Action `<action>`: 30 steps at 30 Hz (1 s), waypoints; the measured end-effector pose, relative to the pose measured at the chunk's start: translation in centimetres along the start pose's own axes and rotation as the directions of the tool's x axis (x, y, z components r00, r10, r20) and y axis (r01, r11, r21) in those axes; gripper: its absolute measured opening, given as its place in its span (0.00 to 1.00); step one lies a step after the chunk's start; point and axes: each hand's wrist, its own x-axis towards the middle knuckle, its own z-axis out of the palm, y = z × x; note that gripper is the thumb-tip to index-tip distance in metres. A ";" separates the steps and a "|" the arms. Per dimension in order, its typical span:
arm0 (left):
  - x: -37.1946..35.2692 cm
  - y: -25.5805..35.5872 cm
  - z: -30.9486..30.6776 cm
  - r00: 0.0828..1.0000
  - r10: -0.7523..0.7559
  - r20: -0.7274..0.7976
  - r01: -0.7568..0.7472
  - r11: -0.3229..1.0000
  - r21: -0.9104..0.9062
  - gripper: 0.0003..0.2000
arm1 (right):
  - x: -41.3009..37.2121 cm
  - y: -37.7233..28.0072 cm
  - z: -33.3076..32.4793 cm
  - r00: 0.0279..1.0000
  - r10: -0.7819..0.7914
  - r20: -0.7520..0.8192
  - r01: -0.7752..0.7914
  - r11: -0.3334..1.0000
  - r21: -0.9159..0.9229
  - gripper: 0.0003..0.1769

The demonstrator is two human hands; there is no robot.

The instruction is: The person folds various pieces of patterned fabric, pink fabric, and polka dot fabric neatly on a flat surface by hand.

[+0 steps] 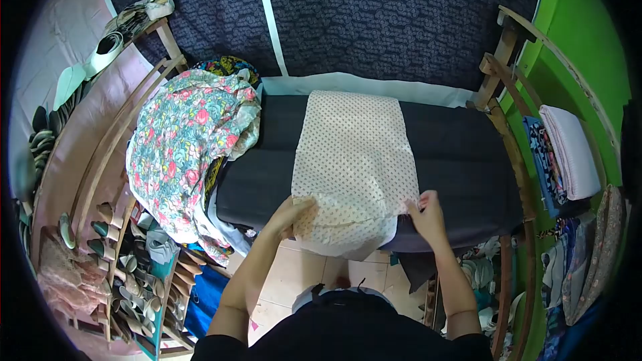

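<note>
A cream cloth with a small dark repeating pattern lies across a long dark padded surface. Its near end hangs over the front edge, with a crease or fold running across it. My left hand is closed on the cloth's near left edge, the fingers partly hidden beneath it. On the opposite side, my right hand pinches the near right edge between thumb and fingers. Left of the cloth, a floral fabric with pink flowers is heaped on the padded surface and drapes down its front.
Wooden rails bound the right end. Folded fabrics hang along the green wall. At lower left, a rack holds several shoe-like forms. A dark patterned curtain hangs behind. Tiled floor shows below my hands.
</note>
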 end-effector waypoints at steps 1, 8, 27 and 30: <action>0.2 0.0 -0.1 0.999 -0.043 0.012 0.043 0.999 -0.003 0.16 | 0.8 0.9 0.4 0.999 0.042 0.001 -0.042 0.992 0.120 0.31; 1.9 -1.4 -0.3 0.978 -0.207 0.019 0.200 0.963 0.180 0.17 | 0.4 0.1 1.2 0.676 0.322 0.663 -0.735 0.352 0.579 0.24; -1.5 4.4 -0.2 0.949 0.181 0.259 -0.198 0.979 0.043 0.27 | 0.6 -5.2 -2.2 0.681 -0.134 0.720 -0.643 0.361 0.675 0.23; -1.7 4.7 0.5 0.923 0.346 0.170 -0.364 0.927 0.092 0.31 | 0.9 -6.2 -3.3 0.788 -0.077 0.611 -0.433 0.637 0.638 0.18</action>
